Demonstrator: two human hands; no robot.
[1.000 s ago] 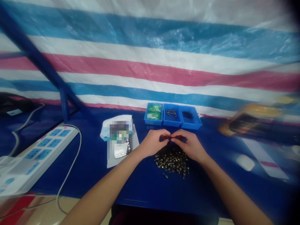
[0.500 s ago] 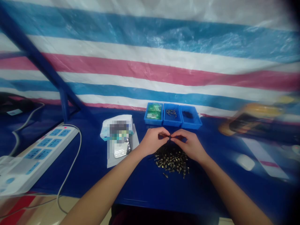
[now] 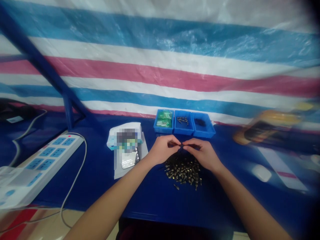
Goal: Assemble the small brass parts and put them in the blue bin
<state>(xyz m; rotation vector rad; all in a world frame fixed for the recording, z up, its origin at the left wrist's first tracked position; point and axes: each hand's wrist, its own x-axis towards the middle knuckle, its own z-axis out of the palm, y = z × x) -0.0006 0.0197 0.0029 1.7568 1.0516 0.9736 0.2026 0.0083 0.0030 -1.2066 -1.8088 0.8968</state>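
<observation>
My left hand (image 3: 163, 149) and my right hand (image 3: 201, 152) meet fingertip to fingertip just above a pile of several small brass-coloured screws (image 3: 183, 170) on the blue table (image 3: 155, 196). Both hands are closed in a pinch on a tiny part held between them; it is too small to name. Behind the hands stand three small blue bins: the left bin (image 3: 163, 121) holds green pieces, the middle bin (image 3: 183, 122) holds a few screws, the right bin (image 3: 203, 124) holds small black parts.
A phone (image 3: 129, 160) lies on white paper beside a white packet (image 3: 125, 136) to the left of my hands. A white power strip (image 3: 37, 163) with its cable is at far left. A computer mouse (image 3: 261, 172) and a blurred yellow tool (image 3: 270, 128) are at right. A striped tarp hangs behind.
Both hands have lifted slightly and drawn closer together at the fingertips above the screw pile. Nothing else has moved.
</observation>
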